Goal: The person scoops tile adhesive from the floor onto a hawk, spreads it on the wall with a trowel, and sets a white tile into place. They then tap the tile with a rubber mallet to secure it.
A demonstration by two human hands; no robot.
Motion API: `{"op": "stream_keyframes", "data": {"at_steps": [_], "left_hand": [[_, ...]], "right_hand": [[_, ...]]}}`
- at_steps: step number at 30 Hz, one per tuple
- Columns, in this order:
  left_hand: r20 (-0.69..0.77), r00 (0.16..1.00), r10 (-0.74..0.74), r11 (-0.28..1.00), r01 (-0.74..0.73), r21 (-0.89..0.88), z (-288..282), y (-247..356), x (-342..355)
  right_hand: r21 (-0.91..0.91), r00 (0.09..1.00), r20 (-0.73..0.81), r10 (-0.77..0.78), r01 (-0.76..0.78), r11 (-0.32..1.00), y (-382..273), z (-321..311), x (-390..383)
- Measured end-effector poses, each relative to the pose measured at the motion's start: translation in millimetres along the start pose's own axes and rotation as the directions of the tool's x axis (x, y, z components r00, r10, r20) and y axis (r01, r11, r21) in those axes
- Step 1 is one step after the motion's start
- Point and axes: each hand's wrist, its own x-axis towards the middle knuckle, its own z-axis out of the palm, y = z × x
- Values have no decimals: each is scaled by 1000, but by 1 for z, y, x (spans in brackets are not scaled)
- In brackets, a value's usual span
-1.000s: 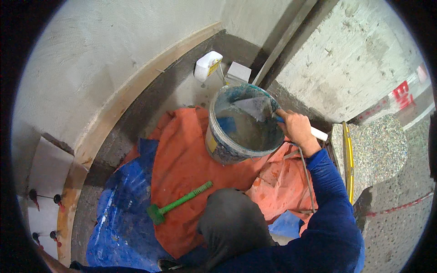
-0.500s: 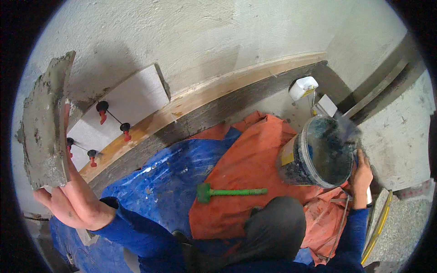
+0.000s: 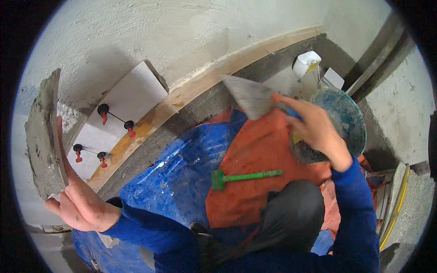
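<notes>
Grey mortar-coated tile point(image 3: 45, 136) at the left: gripped it by its near end in the left hand point(image 3: 82, 207), with one finger stretched along the right side and the thumb by the near left corner. Had the tile just to the far side of that palm, touching it, tipped up nearly on edge with the rough, coated face turned left.

Had the right hand point(image 3: 316, 129) wrapped around the blue handle of a trowel point(image 3: 250, 95), with the blade jutting out to the left and far side of the knuckles, slightly blurred, well apart from the tile. Could not tell how much mortar, if any, clung to the blade.

Held the right hand over the near left part of a bucket point(image 3: 353, 113), covering some of its rim; could not make out any contact between the two.

Had a green mallet point(image 3: 246, 176) lying between both arms on an orange sheet point(image 3: 246, 152), next to a blue sheet point(image 3: 177, 157) on the left. Saw a pale panel point(image 3: 132, 93) beyond the left sleeve, bearing black-and-red fittings point(image 3: 104, 110) in two linked pairs, and a white container point(image 3: 306, 63) beyond the bucket.
</notes>
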Motion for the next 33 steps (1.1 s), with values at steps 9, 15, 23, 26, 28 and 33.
{"op": "stream_keyframes", "data": {"at_steps": [9,15,23,26,28,33], "left_hand": [[-2,999,-34,999,34,-30,27,-3,-6],[-11,999,-34,999,33,-33,24,3,-3],[-12,999,-30,999,30,-11,20,10,2],[-22,999,-26,1000,25,-14,21,11,3],[-29,999,-46,999,46,-14,22,9,4],[-33,999,-39,999,39,-4,25,-2,3]], "right_hand": [[-294,964,205,-171,228,928,-61,25,104],[-244,960,212,-181,231,942,-86,21,135],[-255,929,331,-167,259,932,-110,2,149],[-230,918,348,-192,282,931,-116,-1,155],[-225,912,352,-209,299,927,-118,-4,161],[-288,878,397,-269,397,872,-118,-20,175]]}}
